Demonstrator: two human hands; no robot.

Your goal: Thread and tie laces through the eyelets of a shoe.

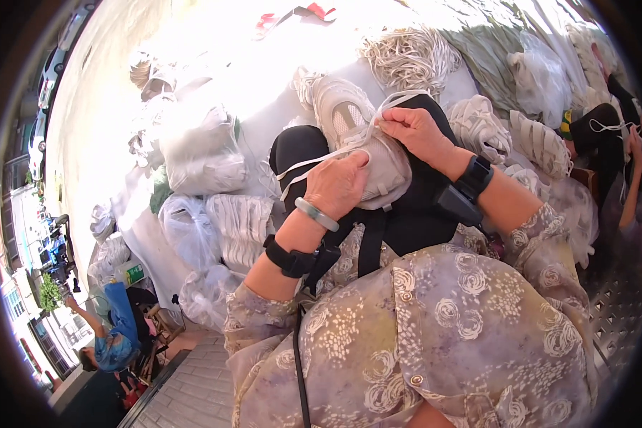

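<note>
A pale beige sneaker [389,167] rests in my lap between my black-clad knees, with a thin white shoelace [310,163] running across it. My left hand [334,185] is closed at the near left side of the sneaker, fingers bent around the lace close to the eyelets. Above the sneaker's right side, my right hand [419,134] pinches the lace between thumb and forefinger. A loose stretch of lace loops over my right knee, and another trails over my left knee. My fingers partly hide the eyelets.
A heap of white laces [414,57] lies beyond my knees. More pale shoes [480,128] sit to the right near a clear plastic bag [541,75]. Plastic-wrapped stacks [205,153] stand at the left. One person [118,328] sits at far left; another person's hand [634,141] shows at far right.
</note>
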